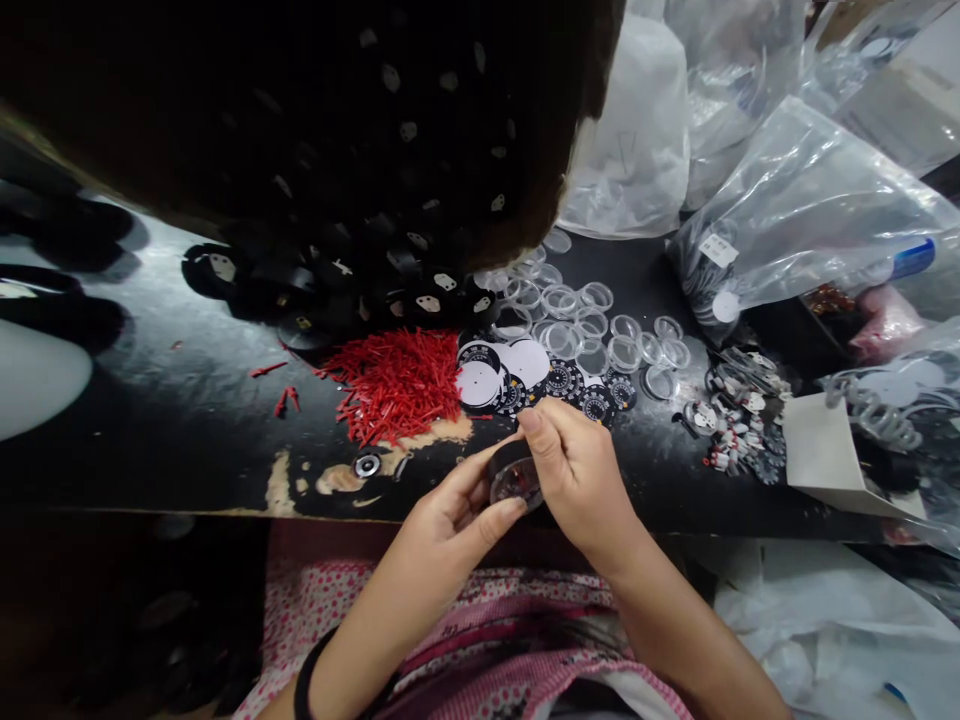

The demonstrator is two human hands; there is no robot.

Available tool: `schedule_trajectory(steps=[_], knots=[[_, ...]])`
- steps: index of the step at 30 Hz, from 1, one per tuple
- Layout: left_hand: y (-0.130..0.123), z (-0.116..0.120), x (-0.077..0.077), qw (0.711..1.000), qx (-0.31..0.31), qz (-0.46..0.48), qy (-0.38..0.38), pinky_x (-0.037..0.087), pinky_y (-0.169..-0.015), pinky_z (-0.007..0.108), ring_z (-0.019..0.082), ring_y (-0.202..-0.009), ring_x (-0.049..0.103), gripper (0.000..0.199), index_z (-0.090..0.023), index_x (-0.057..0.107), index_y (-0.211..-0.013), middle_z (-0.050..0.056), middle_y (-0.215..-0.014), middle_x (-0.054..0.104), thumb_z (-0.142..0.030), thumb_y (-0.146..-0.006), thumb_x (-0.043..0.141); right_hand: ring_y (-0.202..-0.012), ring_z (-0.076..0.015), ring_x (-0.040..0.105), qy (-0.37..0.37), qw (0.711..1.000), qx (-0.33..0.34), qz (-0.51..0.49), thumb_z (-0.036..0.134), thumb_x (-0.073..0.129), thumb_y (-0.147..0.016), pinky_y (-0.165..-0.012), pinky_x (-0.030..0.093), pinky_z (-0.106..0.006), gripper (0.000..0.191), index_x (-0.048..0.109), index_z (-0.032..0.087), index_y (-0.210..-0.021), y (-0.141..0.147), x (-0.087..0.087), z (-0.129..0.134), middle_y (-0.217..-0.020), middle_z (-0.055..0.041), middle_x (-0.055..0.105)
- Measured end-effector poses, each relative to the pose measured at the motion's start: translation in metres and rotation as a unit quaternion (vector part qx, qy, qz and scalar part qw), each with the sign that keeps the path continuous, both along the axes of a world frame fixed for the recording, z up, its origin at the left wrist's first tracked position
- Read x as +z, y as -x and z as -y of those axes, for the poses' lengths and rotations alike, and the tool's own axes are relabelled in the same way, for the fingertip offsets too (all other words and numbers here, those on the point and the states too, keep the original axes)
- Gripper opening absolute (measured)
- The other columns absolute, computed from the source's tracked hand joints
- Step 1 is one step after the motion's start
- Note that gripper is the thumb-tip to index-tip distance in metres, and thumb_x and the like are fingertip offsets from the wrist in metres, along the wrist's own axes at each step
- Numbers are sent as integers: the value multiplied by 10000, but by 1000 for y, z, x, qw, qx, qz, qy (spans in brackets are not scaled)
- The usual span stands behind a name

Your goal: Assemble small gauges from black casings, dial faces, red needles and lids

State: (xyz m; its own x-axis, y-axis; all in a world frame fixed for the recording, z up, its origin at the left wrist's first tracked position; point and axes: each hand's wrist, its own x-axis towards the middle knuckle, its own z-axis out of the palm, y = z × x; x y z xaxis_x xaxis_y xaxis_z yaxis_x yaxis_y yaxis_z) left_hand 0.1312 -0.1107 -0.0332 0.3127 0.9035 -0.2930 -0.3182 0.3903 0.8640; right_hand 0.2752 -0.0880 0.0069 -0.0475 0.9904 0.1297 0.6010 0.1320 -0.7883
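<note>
My left hand (469, 520) is closed around a small round black dial case (516, 478), held above the front edge of the bench. The thumb lies along its near rim, and reddish detail shows inside the case. My right hand (581, 475) is closed in a fist against the case's right side, thumb on top; what its fingers pinch, if anything, is hidden. Just beyond lie a heap of red pointers (401, 380), white discs (527, 362), black printed dials (598, 403) and transparent round covers (562, 340). A small metal-and-black ring (367, 465) rests left of my hands.
A large heap of black round parts (390, 230) rises at the back left. To the right are a pile of small mechanism parts (742, 410), a white open box (821, 445) and transparent plastic bags (817, 210). The black bench (187, 450) has worn patches along its front edge.
</note>
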Motion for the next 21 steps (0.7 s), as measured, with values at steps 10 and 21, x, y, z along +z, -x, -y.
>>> schedule_trajectory(steps=[10, 21], knots=[[-6, 9, 5, 991, 16, -109, -70, 555, -940, 287, 220, -1052, 718, 307, -288, 736, -1126, 9, -1147, 760, -326, -822, 717, -593, -128, 391, -119, 990, -26, 71, 259, 337, -1030, -634, 289, -275, 369, 329, 222, -663, 9, -7, 4, -612, 31, 412], [100, 51, -22, 940, 34, -336, -44, 508, -1028, 407, 292, -1213, 632, 411, -373, 628, -1306, 0, -1289, 698, -426, -900, 586, -759, -131, 598, 48, 993, 86, -68, 407, 418, -1025, -715, 407, -240, 321, 621, 217, -864, -9, -2, 6, -799, 9, 647]])
